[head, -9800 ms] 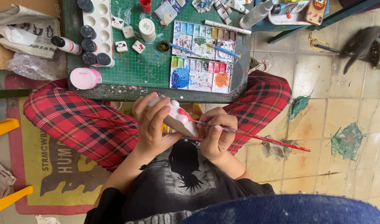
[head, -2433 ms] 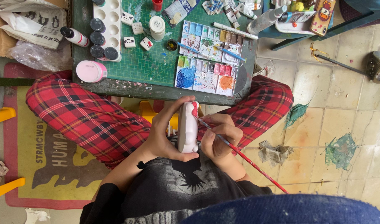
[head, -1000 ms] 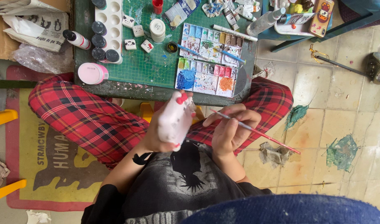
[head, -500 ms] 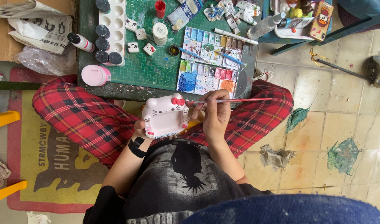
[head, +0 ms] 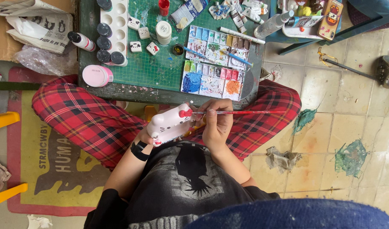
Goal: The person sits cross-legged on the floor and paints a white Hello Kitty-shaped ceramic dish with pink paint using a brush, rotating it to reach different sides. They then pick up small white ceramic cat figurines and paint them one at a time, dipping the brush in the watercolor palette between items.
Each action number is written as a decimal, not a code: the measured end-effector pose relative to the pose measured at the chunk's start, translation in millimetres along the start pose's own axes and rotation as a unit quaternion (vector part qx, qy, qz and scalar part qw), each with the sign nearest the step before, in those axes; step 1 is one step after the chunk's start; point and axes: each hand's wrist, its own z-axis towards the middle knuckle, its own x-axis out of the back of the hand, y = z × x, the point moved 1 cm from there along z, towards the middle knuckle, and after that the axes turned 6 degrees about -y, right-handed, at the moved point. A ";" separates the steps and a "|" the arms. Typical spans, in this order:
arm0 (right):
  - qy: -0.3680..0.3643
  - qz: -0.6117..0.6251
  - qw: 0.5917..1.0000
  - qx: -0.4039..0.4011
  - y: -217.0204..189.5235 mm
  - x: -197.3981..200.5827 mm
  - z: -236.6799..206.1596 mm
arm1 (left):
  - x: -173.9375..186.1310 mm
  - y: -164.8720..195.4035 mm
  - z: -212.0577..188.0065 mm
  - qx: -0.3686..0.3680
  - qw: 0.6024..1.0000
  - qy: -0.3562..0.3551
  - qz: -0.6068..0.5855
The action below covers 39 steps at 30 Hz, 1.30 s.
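- Fingers (head: 222,111) of my right hand (head: 218,127) pinched narrow on a thin red paintbrush (head: 245,112), tip at the red bow on the white cat figurine (head: 169,124).
- Left hand (head: 147,136) mostly hidden under the figurine; fingers wrapped round its underside, holding it over my lap, just in front of the green bench (head: 160,63) edge.
- Risk: figurine is tilted and held by one hand only, so a slip in that grip could drop it onto my red plaid trousers (head: 84,118) or the tiled floor (head: 330,140).
- Risk: brush handle sticks out far right; a wobble could smear red onto the white face.
- Watercolour palette (head: 215,63) sits near on the bench; reaching across could drag my wrist through wet paint.
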 end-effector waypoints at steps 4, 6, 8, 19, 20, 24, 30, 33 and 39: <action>-0.012 -0.006 1.000 0.000 0.9 -1.0 -0.7 | 3.5 1.2 -2.0 0.006 1.000 0.006 0.027; -0.008 -0.007 1.000 -0.003 -1.1 -0.9 -0.6 | 2.5 2.2 -1.7 0.004 0.999 0.000 0.032; -0.008 0.009 1.000 -0.003 -4.0 -0.6 -0.5 | 0.2 3.5 -0.4 0.004 0.999 -0.001 0.033; -0.014 0.009 1.000 0.018 -4.7 -1.1 -2.0 | -12.3 16.5 15.1 -0.005 0.995 -0.016 0.096; -0.012 0.006 1.000 0.018 -4.8 -0.9 -2.3 | -12.9 17.8 17.2 -0.010 0.993 -0.029 0.115; 0.001 0.055 0.998 0.002 -5.2 -0.3 -1.0 | -19.6 21.2 21.7 -0.012 0.995 -0.021 0.096; 0.005 0.028 1.000 -0.004 -7.4 -2.2 -0.9 | -27.5 26.8 28.5 -0.003 0.996 -0.033 0.079; 0.003 0.022 1.000 -0.005 -8.9 -1.9 -1.5 | -29.8 28.8 30.6 -0.004 0.995 -0.035 0.093; 0.004 0.007 1.000 -0.008 -9.2 -1.3 -2.1 | -32.4 29.4 33.0 0.002 0.994 -0.015 0.109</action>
